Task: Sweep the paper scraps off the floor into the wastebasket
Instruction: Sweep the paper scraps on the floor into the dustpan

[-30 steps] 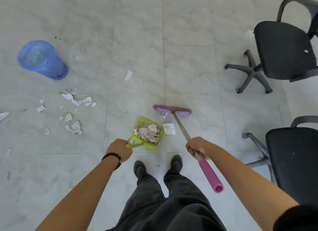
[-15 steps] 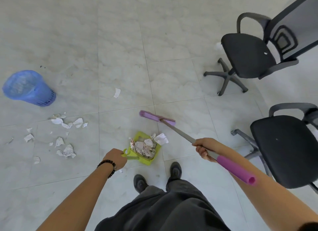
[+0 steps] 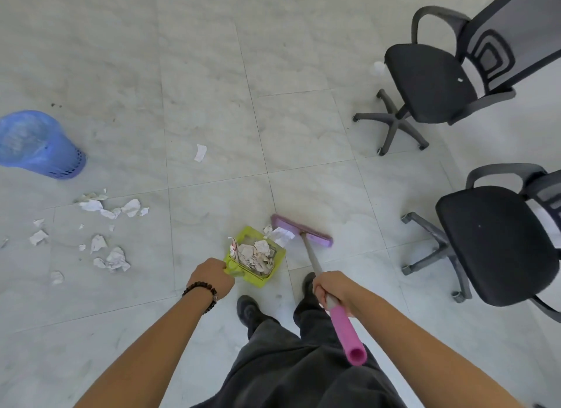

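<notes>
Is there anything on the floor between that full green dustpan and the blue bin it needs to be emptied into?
Only loose paper scraps lie on the tiles between the dustpan, held by the left hand, and the wastebasket. No furniture is there; both chairs stand off to the right.

Blue mesh wastebasket [image 3: 39, 145] stood upright far left of the green dustpan [image 3: 258, 257]. Dustpan sat piled w/ crumpled white scraps [image 3: 255, 254]. More scraps [image 3: 109, 255] lay between wastebasket & dustpan; one strip [image 3: 200, 152] lay beyond the dustpan.
</notes>
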Motion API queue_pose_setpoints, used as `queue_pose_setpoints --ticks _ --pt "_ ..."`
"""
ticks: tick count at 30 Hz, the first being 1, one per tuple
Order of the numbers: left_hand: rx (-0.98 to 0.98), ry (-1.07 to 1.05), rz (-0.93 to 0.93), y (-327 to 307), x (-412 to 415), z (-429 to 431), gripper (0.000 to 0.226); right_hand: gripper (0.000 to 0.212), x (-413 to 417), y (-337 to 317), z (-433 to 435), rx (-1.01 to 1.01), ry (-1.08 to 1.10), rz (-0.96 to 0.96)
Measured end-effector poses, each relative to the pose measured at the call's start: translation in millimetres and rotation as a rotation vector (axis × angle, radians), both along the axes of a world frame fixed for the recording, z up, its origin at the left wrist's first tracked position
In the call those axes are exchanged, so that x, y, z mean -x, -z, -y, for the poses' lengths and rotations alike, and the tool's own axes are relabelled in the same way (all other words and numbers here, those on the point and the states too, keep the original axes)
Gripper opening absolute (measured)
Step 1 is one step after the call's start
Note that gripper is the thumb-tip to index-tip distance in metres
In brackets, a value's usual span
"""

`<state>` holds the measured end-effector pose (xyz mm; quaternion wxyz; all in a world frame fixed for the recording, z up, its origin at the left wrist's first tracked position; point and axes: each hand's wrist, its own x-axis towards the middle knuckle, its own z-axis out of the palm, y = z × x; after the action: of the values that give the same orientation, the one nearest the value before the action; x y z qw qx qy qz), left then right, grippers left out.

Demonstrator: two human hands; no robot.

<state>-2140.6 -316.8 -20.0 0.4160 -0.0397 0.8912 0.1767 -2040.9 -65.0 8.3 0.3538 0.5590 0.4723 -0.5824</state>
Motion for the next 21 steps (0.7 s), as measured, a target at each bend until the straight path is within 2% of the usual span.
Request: queue_pose_setpoints --ticks 4,9,15,19,21 --pt "-0.012 -0.007 0.01 0 -1 3 0.013 0.03 1 -28 -29 0.116 0.072 0.047" --pt "-0.021 -0.069 -0.004 -3 -12 14 0.009 0.029 9 -58 -48 0.18 0.102 -0.029" --pt "-0.042 -0.378 -0.065 -11 -76 39 0.019 0.03 41 -62 -49 0.107 -0.236 -0.075" --pt "-0.046 -0.621 -0.109 -35 -136 29 0.015 0.023 55 -48 -53 0.069 -0.46 -0.243" --pt "-0.047 -0.731 -0.135 -45 -163 19 0.024 0.018 58 -39 -53 0.056 -0.571 -0.341"
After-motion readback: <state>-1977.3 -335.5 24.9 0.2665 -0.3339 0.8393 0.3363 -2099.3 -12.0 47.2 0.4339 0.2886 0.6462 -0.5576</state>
